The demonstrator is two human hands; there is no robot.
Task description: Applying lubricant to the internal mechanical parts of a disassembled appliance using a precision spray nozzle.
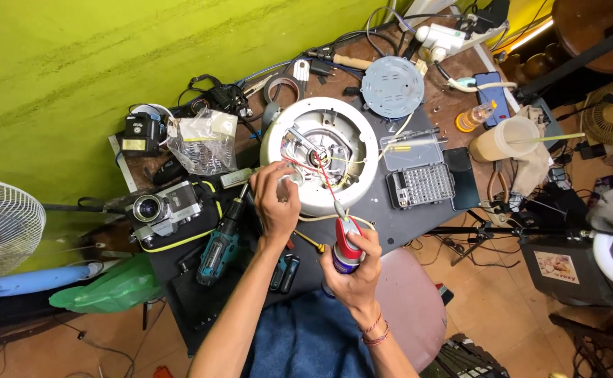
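The white round appliance (319, 155) lay opened, its grey cover (392, 86) behind it; left hand (276, 199) pinched its rim, right hand (354, 269) clamped on a red-capped spray can (347, 246), spraying apparently underway.

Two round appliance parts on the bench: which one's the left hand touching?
The big white upturned appliance base with exposed wiring; the left hand rests on its rim. The smaller grey perforated disc lies apart, further back.

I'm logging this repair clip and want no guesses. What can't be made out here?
Head view only:
- Spray can: body hidden inside the right hand.
- Round white appliance: inner wiring too small to trace; near rim covered by the left hand.
- Left fingertips: what they pinch is too small.
- Bit case: bits too small.
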